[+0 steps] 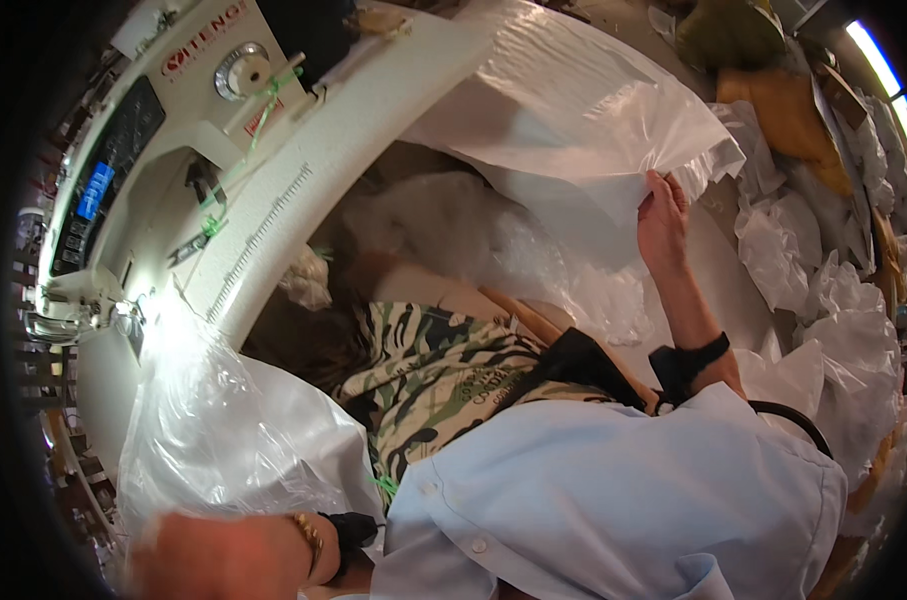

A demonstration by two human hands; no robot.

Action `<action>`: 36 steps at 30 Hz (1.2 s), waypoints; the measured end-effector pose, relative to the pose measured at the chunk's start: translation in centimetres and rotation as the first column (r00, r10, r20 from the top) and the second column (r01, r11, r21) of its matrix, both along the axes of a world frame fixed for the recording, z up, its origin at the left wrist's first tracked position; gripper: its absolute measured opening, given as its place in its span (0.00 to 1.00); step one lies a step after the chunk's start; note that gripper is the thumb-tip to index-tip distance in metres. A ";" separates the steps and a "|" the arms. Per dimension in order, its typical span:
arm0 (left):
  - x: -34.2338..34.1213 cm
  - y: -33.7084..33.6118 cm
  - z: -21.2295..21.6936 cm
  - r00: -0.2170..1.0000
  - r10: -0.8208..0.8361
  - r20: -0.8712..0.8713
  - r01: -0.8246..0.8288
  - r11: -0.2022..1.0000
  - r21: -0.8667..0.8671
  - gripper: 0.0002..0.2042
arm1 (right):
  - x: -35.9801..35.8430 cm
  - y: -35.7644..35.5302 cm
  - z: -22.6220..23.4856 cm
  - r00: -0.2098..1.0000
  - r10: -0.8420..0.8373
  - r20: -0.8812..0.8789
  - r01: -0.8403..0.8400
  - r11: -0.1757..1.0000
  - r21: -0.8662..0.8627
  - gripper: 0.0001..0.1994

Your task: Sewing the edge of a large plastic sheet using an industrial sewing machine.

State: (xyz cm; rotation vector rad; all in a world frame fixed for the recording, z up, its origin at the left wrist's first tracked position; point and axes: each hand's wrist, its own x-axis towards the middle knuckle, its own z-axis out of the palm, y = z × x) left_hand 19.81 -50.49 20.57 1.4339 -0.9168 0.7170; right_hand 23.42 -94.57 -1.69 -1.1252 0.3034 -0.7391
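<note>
At the far right, my right hand (663,215) pinches the edge of a translucent white plastic sheet (563,110), which stretches back over the table's far side. My left hand (218,555), with a gold-coloured band at its wrist, is low at the left and blurred; its fingers cannot be made out. Above it, clear plastic film (233,430) hangs down from the needle area of a white sewing machine (198,100), bright under the machine's lamp. Whether both plastic pieces are one is not visible. Green thread (261,120) runs along the machine's front.
Heaped plastic bags and film (813,330) lie along the right side, with a brown piece (788,125) among them. A ruler scale (263,240) is marked on the machine's bed. Camouflage-patterned cloth (453,370) covers my lap below the table edge.
</note>
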 end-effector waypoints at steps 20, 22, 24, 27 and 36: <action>8.8 -8.9 -12.4 0.933 0.029 -0.359 0.073 0.961 0.266 0.15 | -6.3 1.7 -3.6 0.837 0.538 0.101 -0.547 0.827 0.131 0.35; 8.7 -7.5 -13.7 0.784 -0.007 -0.621 0.149 0.973 0.176 0.16 | -6.1 -1.2 -3.9 0.872 0.468 0.141 -0.472 0.881 -0.003 0.35; 8.6 -6.6 -14.2 0.794 0.014 -0.607 0.165 0.957 0.239 0.17 | -6.0 -4.0 -3.1 0.945 0.297 0.137 -0.314 0.940 0.136 0.38; 7.6 -5.6 -15.0 0.773 -0.026 -0.634 0.214 0.951 0.223 0.17 | -6.3 -8.3 -2.2 0.998 0.035 0.060 -0.053 0.939 0.339 0.42; 6.1 -6.6 -15.5 0.375 -0.441 -0.815 0.494 0.839 -0.227 0.28 | -4.9 -23.1 -3.3 0.849 0.436 0.298 -0.340 0.883 -0.323 0.27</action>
